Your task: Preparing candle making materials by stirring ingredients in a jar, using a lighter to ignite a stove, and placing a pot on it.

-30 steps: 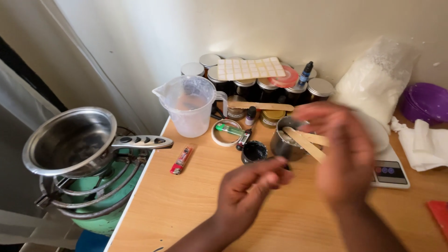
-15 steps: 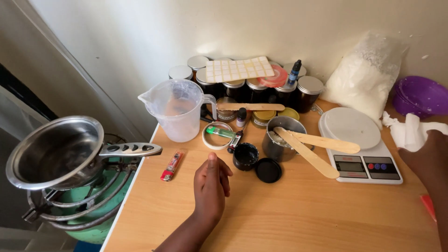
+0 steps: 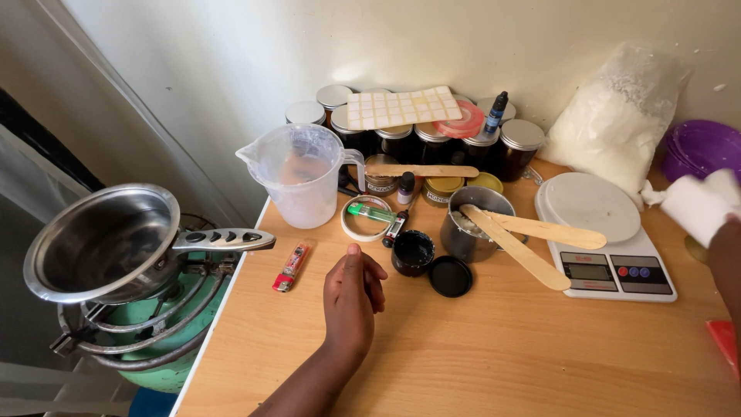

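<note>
my right hand [image 3: 725,239] sits at the far right edge of view, its grip clamped on a wad of white paper towel [image 3: 698,205] lifted just above the worktop [image 3: 494,347], near the purple bowl [image 3: 698,147]. my left hand [image 3: 351,297] rests on the wood with the grip apart, fingers loosely curled and holding nothing, just beside the small open black jar [image 3: 413,252] and its black lid [image 3: 450,276].

beyond the jar stands a small metal pot [image 3: 463,232] with two wooden stir sticks [image 3: 532,239] laid across its rim, their ends reaching over the white kitchen scale [image 3: 606,232]. a red lighter [image 3: 292,266] lies to my left, near the saucepan [image 3: 100,243] on the gas burner.

i judge the sticks are the risk: a sweep of the towel hand back toward the jar could catch their overhanging ends and tip the pot. the open jar near my left fingers could also be knocked.

compared with half a second ago, the towel is raised higher and bunched, and my left hand has barely moved.
</note>
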